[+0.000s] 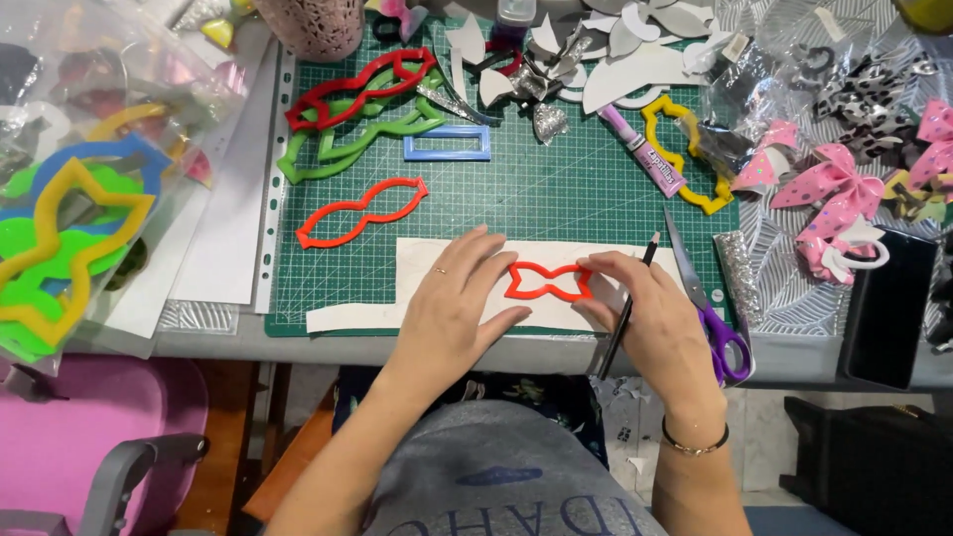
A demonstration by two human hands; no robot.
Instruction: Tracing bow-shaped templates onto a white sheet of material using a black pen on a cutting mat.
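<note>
Start with the green cutting mat (556, 189), the big anchor here, spread across the grey table (794, 362). On the mat's near edge lies a pale strip of white sheet material (427, 260), running left to right. To the mat's left, a clear bag of coloured templates (74, 213) sits in a heap; to its right, a cluster of pink bows (829, 194).

Up at the mat's far left corner there's a stack of red and green bow-shaped templates (362, 104), a blue rectangular frame (447, 143) just beside them, and an orange template (362, 211) lying alone nearer the strip. At the mat's right edge: a yellow template (685, 159), a glue tube (650, 154), and purple-handled scissors (710, 308) pointing away from the person.

Now the action. A small orange bow template (548, 282) lies flat on the white strip, at the mat's near edge. The left hand (452, 308) is spread, fingers open and pressing down on the strip, fingertips touching the template's left end. The right hand (645, 308) pinches the template's right end with its fingertips while a dark pencil (627, 313) is tucked under that hand, tip pointing up toward the mat.

My read: this is the positioning step, template being squared on the sheet. The next move looks to call for holding it dead still and bringing the pencil tip to its edge.
</note>
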